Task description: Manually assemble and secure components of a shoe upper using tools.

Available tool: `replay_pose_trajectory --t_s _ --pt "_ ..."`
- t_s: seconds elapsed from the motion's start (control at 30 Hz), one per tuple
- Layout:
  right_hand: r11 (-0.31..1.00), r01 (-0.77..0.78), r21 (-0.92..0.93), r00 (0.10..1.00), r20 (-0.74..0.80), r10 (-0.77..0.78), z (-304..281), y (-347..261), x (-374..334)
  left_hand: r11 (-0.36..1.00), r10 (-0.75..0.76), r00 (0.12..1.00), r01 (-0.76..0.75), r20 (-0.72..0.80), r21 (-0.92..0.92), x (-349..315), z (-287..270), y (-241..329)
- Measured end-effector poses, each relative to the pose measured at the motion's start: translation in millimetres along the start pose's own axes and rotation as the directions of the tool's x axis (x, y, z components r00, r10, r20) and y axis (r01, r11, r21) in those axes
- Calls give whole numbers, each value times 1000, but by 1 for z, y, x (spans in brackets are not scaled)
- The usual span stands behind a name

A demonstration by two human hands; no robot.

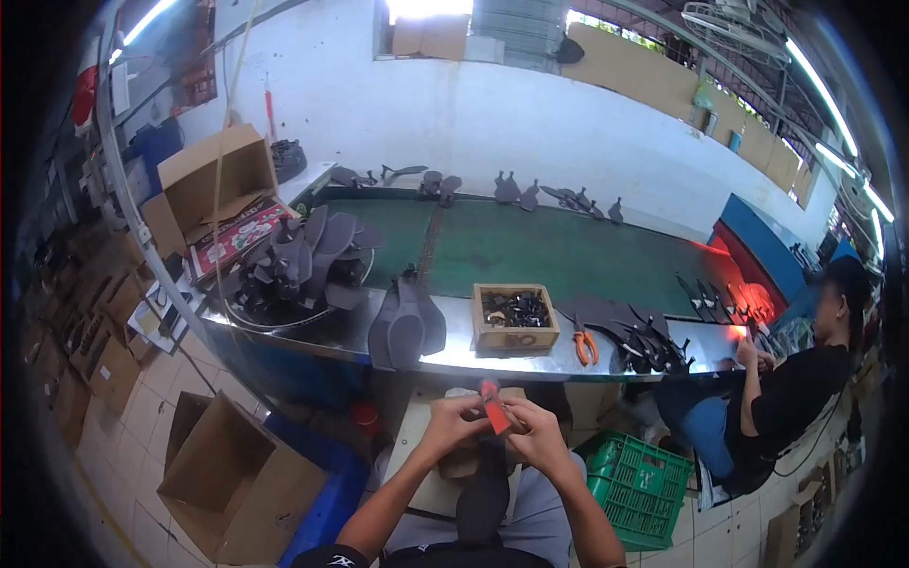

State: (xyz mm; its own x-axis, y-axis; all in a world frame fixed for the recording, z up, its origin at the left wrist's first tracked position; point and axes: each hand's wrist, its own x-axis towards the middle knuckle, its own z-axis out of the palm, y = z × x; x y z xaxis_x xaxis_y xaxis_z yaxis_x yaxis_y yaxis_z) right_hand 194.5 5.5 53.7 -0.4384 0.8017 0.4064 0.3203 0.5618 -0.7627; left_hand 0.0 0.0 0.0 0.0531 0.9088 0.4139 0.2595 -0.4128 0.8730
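My left hand (453, 423) and my right hand (536, 434) meet over my lap, in front of the table's near edge. Between them is a narrow red flat piece (494, 409), pinched by the fingers of both hands; its exact kind is unclear. Just below it, a long dark grey sole-shaped piece (485, 492) lies along my lap, its upper end reaching my fingers. Whether my fingers touch that piece too cannot be told. Ahead on the table are upright grey soles (407, 327) and a wooden box (516, 337) of small black parts.
Orange-handled pliers (585, 346) and black straps (653, 346) lie right of the box. Grey soles (312, 248) pile up at the left. A green conveyor belt (530, 246) runs behind. A co-worker (795, 379) sits at right, beside a green crate (639, 490). An open carton (241, 488) stands left.
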Motion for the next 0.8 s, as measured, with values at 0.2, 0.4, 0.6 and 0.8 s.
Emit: replay_pose_trajectory --t_s 0.2,0.4,0.6,0.8 --pt "995 83 -58 994 -60 -87 1 8 -3 987 -157 987 157 21 -45 3 4 -4" --pt "949 -259 181 936 -194 293 -22 -34 -22 978 -167 976 182 137 -103 11 1 19" --pt "905 -332 266 930 -71 362 -32 -83 -38 980 -154 980 168 124 -110 9 0 9" --pt "971 -236 -39 971 -56 233 -16 -81 -34 963 -195 976 209 97 -171 5 -1 11"
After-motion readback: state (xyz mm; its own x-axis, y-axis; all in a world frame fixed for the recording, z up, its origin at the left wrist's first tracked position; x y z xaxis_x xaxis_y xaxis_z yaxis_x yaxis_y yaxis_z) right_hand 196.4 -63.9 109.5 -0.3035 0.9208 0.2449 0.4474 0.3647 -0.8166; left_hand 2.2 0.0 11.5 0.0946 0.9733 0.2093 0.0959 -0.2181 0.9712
